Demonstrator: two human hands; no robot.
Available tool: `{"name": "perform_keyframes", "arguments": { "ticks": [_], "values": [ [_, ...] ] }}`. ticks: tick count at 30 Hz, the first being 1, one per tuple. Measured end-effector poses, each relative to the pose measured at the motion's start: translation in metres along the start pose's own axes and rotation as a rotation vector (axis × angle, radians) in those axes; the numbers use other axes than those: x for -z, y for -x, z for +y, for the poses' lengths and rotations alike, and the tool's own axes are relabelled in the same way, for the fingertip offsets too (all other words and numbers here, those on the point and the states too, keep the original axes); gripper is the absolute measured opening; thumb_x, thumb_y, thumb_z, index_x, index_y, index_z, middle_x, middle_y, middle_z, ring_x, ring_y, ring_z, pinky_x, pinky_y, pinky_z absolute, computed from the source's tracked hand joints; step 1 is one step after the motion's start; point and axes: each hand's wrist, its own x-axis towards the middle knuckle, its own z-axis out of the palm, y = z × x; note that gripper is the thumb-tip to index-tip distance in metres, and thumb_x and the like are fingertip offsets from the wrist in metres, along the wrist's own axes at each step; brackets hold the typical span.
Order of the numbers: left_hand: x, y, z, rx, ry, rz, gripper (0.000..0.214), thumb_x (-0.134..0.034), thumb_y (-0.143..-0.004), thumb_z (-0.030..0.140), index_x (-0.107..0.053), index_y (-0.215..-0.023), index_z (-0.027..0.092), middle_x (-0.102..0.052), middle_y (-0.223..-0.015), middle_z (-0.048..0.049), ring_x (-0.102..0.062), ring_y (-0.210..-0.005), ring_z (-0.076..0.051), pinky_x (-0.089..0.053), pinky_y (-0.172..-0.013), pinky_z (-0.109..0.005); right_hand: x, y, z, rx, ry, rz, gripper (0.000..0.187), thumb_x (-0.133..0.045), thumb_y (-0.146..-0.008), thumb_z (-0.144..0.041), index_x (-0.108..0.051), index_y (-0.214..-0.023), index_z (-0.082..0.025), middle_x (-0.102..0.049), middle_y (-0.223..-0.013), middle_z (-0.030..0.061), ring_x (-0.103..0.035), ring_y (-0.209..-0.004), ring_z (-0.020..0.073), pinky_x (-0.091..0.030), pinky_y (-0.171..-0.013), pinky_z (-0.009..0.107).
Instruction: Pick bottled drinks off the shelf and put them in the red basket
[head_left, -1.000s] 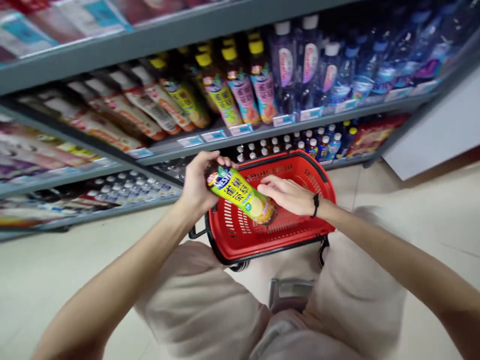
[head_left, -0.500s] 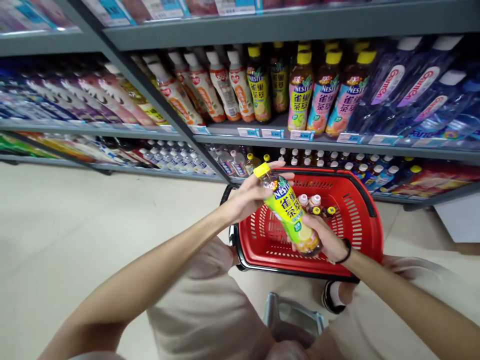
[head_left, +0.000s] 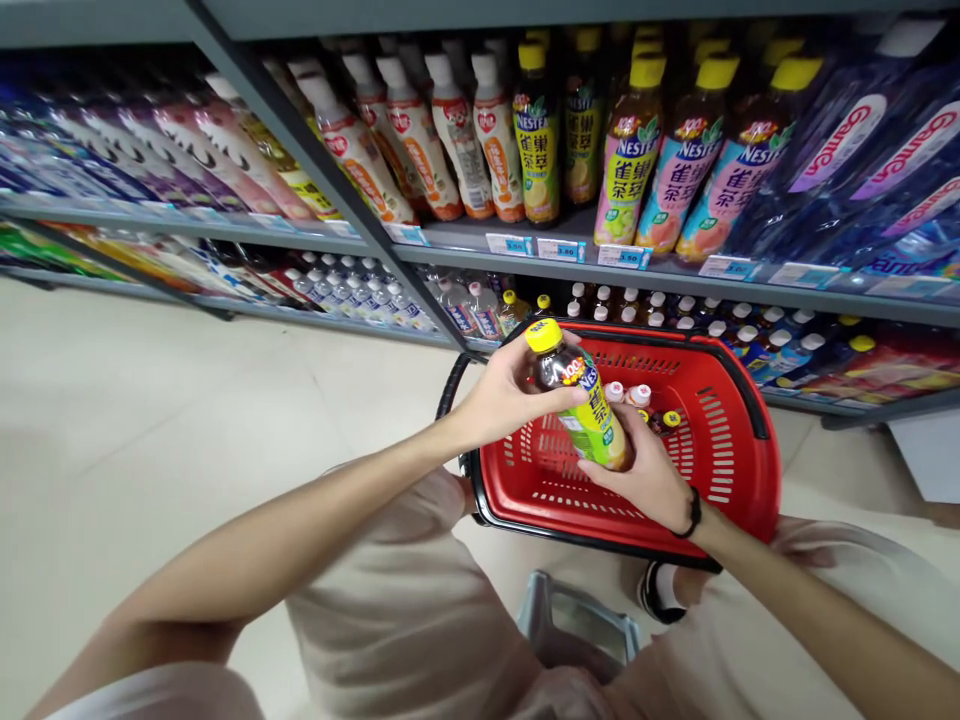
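Observation:
A bottle of iced tea (head_left: 592, 405) with a yellow cap and a yellow-green label tilts over the red shopping basket (head_left: 517, 505). My left hand (head_left: 510, 390) wraps round its upper part, just below the cap, with the thumb across the label. Lower down, my right hand (head_left: 649, 470) grips the bottle near its base; a black band circles that wrist. Inside the basket, beyond the bottle, stand a few small bottles (head_left: 637, 395) with pinkish-white and yellow caps, partly hidden by my right hand and the held bottle.
Ahead, a shelf (head_left: 450, 240) carries rows of drinks, among them yellow-capped tea bottles (head_left: 630, 155), white-capped orange-label bottles (head_left: 420, 145) and large blue bottles (head_left: 840, 150). Small bottles (head_left: 352, 295) fill the lowest level. A grey stool (head_left: 577, 615) sits between my legs.
My left hand has closed round the top of the bottle, where its fingers were spread before. The bottle has turned slightly and become more upright. The view has tipped down a little.

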Motion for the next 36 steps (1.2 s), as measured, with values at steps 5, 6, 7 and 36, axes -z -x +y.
{"name": "perform_keyframes", "arguments": {
  "ticks": [5,6,7,36],
  "values": [
    [-0.001,0.000,-0.004,0.013,-0.039,-0.023,0.058,-0.092,-0.080,0.033,-0.065,-0.130,0.019,-0.070,-0.115,-0.0071,-0.068,-0.100,-0.020,-0.059,-0.093,-0.033,0.000,0.002,0.004,-0.030,-0.126,-0.033,0.069,-0.089,-0.081,-0.042,-0.053,-0.136,-0.023,-0.066,-0.140,0.0108,-0.066,-0.126,0.0288,-0.051,-0.114,0.046],
    [0.000,0.000,-0.003,0.014,-0.039,-0.041,0.061,-0.091,-0.081,0.033,-0.064,-0.134,0.020,-0.071,-0.116,-0.0073,-0.068,-0.102,-0.021,-0.059,-0.093,-0.034,0.000,0.003,0.004,-0.037,-0.150,-0.039,0.069,-0.089,-0.080,-0.042,-0.053,-0.136,-0.023,-0.067,-0.139,0.0105,-0.066,-0.125,0.0283,-0.052,-0.112,0.045],
    [0.000,0.000,-0.003,0.014,-0.043,-0.069,0.064,-0.091,-0.082,0.032,-0.062,-0.139,0.021,-0.071,-0.119,-0.0079,-0.069,-0.105,-0.022,-0.059,-0.094,-0.034,0.001,0.003,0.005,-0.049,-0.172,-0.044,0.069,-0.089,-0.080,-0.041,-0.052,-0.136,-0.023,-0.067,-0.138,0.0103,-0.067,-0.124,0.0279,-0.052,-0.112,0.045],
    [0.006,-0.013,-0.010,0.206,0.071,0.036,0.064,-0.097,-0.070,0.044,-0.071,-0.120,0.014,-0.076,-0.123,-0.0123,-0.071,-0.114,-0.027,-0.053,-0.108,-0.043,0.013,-0.001,-0.019,-0.537,-0.729,-0.612,0.086,-0.046,-0.084,-0.090,-0.070,-0.113,-0.013,-0.077,-0.080,0.0161,-0.073,-0.062,0.0262,-0.041,-0.031,0.022]
  ]
}}
